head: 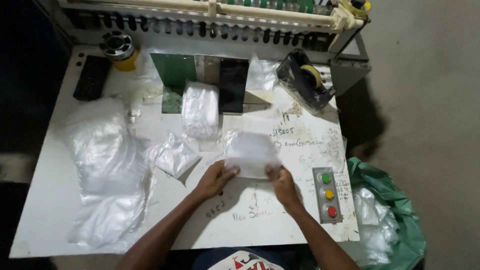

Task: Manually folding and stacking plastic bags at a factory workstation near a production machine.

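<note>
White and scuffed with scribbled notes, the work surface (60, 200) sits under dim light beside a grey wall. At its near middle both hands clench the lower corners of a small frosted clear plastic bag (251, 154), raised just off the surface — the left hand (216, 178) pinching its bottom left corner, the right hand (281, 181) its bottom right. It looks feather-light, limp and slick, so a pinch at the edges or corners seems the surest hold; a loose grip would likely let it slide. Just left of it lies a crumpled clear bag (172, 156), and behind it a folded stack of clear bags (200, 109) leans by a green and black upright panel (205, 82). A large heap of clear plastic sheeting (107, 170) covers the left side. Right of the hands is a grey box with green, yellow and red round buttons (327, 194) — beyond it a black tape dispenser (305, 80), and off the edge a green bin liner (385, 215) holding more bags.
</note>
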